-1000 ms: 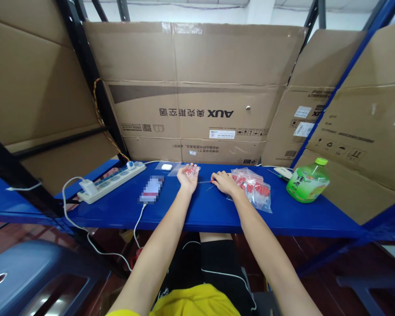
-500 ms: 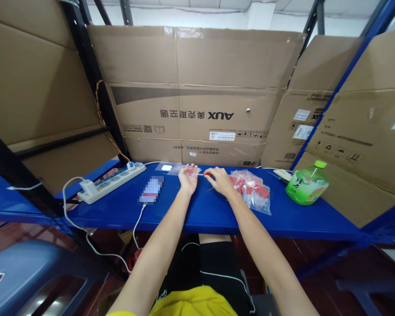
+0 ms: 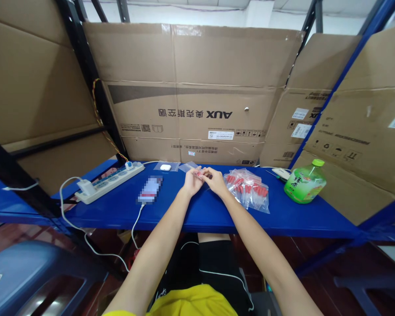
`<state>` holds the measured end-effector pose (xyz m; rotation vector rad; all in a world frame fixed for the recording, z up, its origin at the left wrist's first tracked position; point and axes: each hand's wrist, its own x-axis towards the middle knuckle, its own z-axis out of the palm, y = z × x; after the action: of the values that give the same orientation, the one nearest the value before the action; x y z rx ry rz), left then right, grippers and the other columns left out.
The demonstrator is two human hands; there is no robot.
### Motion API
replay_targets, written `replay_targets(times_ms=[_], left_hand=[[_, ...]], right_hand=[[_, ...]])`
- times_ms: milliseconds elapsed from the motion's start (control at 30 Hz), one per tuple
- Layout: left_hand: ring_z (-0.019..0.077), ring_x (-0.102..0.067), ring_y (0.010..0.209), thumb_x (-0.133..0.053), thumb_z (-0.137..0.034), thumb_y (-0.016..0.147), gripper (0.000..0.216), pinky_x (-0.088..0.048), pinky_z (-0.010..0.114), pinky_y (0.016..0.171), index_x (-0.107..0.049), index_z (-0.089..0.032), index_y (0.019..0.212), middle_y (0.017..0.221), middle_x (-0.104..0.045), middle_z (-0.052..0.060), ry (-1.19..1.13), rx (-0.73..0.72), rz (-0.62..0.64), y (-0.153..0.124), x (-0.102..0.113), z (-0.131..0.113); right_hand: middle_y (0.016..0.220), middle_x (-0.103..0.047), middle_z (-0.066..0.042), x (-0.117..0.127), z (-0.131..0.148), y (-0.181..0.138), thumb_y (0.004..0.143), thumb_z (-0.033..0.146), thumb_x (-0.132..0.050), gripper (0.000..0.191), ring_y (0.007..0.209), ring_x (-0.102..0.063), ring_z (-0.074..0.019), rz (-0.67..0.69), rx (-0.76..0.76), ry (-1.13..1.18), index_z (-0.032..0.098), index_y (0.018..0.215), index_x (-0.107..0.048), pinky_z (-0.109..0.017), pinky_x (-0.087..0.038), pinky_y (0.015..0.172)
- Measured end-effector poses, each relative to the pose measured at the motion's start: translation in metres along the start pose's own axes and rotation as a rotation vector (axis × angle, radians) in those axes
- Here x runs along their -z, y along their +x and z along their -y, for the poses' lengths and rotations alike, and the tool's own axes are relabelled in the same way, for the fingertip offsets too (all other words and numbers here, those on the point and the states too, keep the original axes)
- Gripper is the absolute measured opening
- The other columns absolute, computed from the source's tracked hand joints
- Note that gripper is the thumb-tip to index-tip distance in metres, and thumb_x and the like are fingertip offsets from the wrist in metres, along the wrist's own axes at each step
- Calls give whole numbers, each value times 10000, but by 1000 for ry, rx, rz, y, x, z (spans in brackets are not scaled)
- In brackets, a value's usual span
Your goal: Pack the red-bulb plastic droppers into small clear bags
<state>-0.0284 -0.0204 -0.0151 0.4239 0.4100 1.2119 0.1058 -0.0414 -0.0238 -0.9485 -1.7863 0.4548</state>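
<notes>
My left hand (image 3: 192, 184) is turned palm up, with its fingers curled around a clear plastic bag (image 3: 186, 166) that sticks out beyond the fingertips. A small red item (image 3: 197, 173) shows at the palm, too small to name. Close against it on the right is my right hand (image 3: 215, 181), its thumb and fingers pinched together at the red item; the fingertips partly hide what they grip. Just right of that hand lies a pile of clear plastic bags (image 3: 255, 202) holding several red pieces.
On the blue shelf (image 3: 204, 217) lie a phone (image 3: 150, 189) on a cable, a power strip (image 3: 113, 181) and a white case (image 3: 165, 167). A green bottle (image 3: 304, 183) and a white device (image 3: 282, 174) are at the right. Cardboard (image 3: 197, 57) walls the back.
My right hand has moved left to meet my left hand. The thin pale shaft between them no longer shows. My left fingers have curled in, and the bag sticks up more.
</notes>
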Motion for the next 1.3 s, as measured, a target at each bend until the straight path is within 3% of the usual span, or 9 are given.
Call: replay_targets(times_ms=[200, 300, 433, 533, 700, 800, 967, 1133, 1300], left_hand=[[205, -690, 750, -530, -57, 665, 330, -561, 321, 694, -601, -146, 975, 908, -698, 105, 3, 18, -20, -1, -3, 0], [228, -709, 811, -532, -66, 686, 284, -591, 371, 762, -595, -160, 947, 899, -699, 103, -76, -42, -95, 0, 0, -4], [212, -704, 802, -535, -82, 716, 198, -598, 395, 843, -594, -162, 887, 858, -687, 93, -183, -132, -177, 1, 4, -10], [208, -701, 802, -534, -93, 730, 154, -601, 382, 844, -595, -158, 856, 852, -684, 96, -214, -167, -169, 0, 5, -13], [206, -697, 790, -517, -110, 750, 111, -606, 366, 813, -579, -165, 825, 853, -684, 94, -214, -192, -177, -1, 5, -15], [199, -695, 781, -513, -116, 755, 107, -604, 363, 817, -575, -166, 828, 841, -676, 87, -222, -194, -177, 0, 5, -15], [200, -703, 811, -517, -123, 756, 121, -598, 357, 830, -585, -166, 846, 846, -685, 87, -244, -218, -173, 0, 7, -19], [205, -716, 852, -517, -136, 761, 112, -594, 370, 876, -584, -171, 845, 880, -704, 90, -255, -282, -148, -2, 7, -20], [206, -715, 840, -531, -116, 740, 138, -593, 374, 867, -587, -178, 850, 870, -705, 86, -223, -268, -151, -1, 4, -17]], right_hand=[[771, -703, -12, 18, -7, 4, 915, 506, -659, 328, 695, -598, -174, -17, -83, -324, 224, 748, -680, -290, -432, 682], [913, -729, -49, 41, -19, 3, 958, 433, -609, 262, 898, -615, -217, 103, -35, -461, 229, 851, -735, -332, -460, 827], [1106, -742, -80, 62, -36, -4, 859, 275, -685, 242, 1105, -561, -278, 257, -54, -617, 249, 1078, -785, -425, -434, 987], [1145, -740, -71, 60, -38, -9, 809, 238, -723, 291, 1154, -537, -308, 367, -74, -671, 287, 1086, -794, -515, -371, 1061], [1088, -739, -47, 46, -25, -8, 821, 160, -708, 174, 1178, -519, -293, 411, -1, -710, 292, 914, -773, -657, -169, 1152], [1067, -729, -52, 43, -20, -8, 859, 155, -688, 106, 1190, -512, -290, 439, 54, -702, 256, 870, -719, -675, -155, 1145], [1051, -705, -73, 35, -18, -7, 946, 175, -600, 56, 1110, -579, -248, 372, 97, -605, 219, 965, -628, -576, -256, 1141], [997, -733, -58, 24, -6, -3, 1009, 300, -517, 129, 942, -672, -221, 184, 55, -268, 231, 1048, -618, -373, -466, 943], [1012, -755, -55, 19, 8, -3, 980, 379, -573, 181, 933, -704, -233, 52, 66, -126, 242, 977, -691, -345, -510, 903]])
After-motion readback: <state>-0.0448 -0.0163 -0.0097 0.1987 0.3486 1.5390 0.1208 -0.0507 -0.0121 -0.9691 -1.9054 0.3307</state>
